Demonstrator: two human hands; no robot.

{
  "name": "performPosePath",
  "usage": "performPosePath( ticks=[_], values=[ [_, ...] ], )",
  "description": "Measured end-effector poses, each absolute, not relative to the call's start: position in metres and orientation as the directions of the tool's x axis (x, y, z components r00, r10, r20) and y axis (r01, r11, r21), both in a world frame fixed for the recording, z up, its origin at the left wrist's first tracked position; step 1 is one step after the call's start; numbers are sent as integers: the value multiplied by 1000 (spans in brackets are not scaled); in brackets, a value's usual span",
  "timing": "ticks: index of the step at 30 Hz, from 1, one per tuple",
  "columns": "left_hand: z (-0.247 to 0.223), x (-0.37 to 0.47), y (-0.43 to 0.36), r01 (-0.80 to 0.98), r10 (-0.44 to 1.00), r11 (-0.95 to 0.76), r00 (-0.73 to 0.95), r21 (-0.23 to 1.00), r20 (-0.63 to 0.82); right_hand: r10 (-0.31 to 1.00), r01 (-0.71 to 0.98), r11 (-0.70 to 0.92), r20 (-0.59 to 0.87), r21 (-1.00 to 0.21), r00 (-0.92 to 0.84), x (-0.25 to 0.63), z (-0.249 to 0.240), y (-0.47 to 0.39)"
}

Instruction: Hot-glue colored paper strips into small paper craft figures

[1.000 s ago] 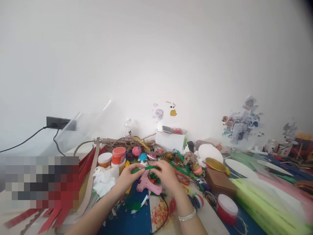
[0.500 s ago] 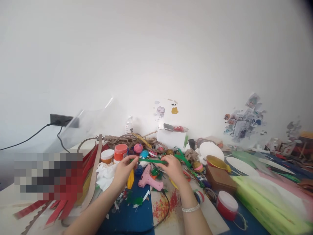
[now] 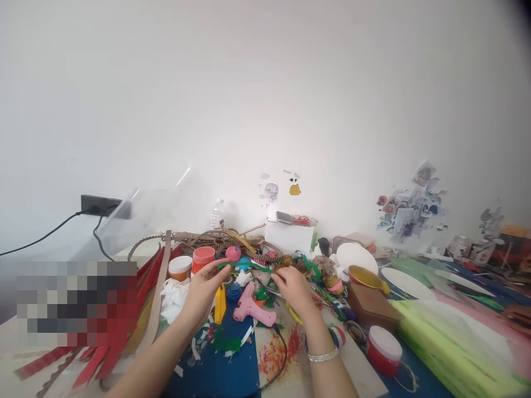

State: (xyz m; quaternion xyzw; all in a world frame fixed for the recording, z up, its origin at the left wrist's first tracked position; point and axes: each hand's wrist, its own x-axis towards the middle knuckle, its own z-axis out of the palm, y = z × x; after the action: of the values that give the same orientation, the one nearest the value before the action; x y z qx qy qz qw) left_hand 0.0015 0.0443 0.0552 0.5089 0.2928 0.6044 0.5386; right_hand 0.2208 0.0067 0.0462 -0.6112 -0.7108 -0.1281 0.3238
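Note:
A thin green strip [image 3: 249,267] stretches between my two hands above the cluttered table. Its left end is pinched by my left hand [image 3: 204,286], whose thumb and fingers are closed on it. The right end is between the fingertips of my right hand [image 3: 293,287], which has a sparkling bracelet at the wrist. Under the strip lies a pink glue gun [image 3: 253,309] with a black cord. Near it are a blue coil [image 3: 234,292], a white star-like piece [image 3: 243,277] and a yellow piece [image 3: 220,304].
Orange and red jars [image 3: 203,260] stand behind my left hand. Red strips [image 3: 145,287] lie at left. On the right are a brown box [image 3: 373,307], a red jar with a white lid [image 3: 384,348] and a lime-green block [image 3: 448,345]. Paper scraps litter the blue mat [image 3: 224,376].
The green strip was straight and level; now it is slightly bowed, its left end higher. My left hand has shifted a little left and its fingers have moved on the strip.

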Motion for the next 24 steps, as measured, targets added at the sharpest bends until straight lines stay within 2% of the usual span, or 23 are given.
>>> performPosePath(
  ticks=[6, 9, 13, 19, 22, 24],
  values=[
    [52, 5, 44, -171, 944, -302, 82, 938, 319, 720, 960, 211, 694, -186, -24, 203, 47, 6],
    [51, 7, 43, -81, 940, -335, 44, 939, 339, 721, 922, 325, 686, -211, -97, 193, 47, 6],
    [49, 4, 45, -76, 933, -360, -43, 930, 358, 756, 852, 466, 608, -240, -242, 187, 44, 8],
    [45, 0, 55, -82, 913, -397, -132, 914, 385, 781, 818, 454, 599, -353, -175, 188, 44, 10],
    [44, -2, 56, 128, 843, -504, -142, 854, 519, 797, 780, 451, 589, -434, -133, 187, 45, 8],
    [43, -3, 55, 350, 709, -617, -142, 705, 691, 808, 749, 447, 580, -489, -104, 187, 44, 8]
  ],
)
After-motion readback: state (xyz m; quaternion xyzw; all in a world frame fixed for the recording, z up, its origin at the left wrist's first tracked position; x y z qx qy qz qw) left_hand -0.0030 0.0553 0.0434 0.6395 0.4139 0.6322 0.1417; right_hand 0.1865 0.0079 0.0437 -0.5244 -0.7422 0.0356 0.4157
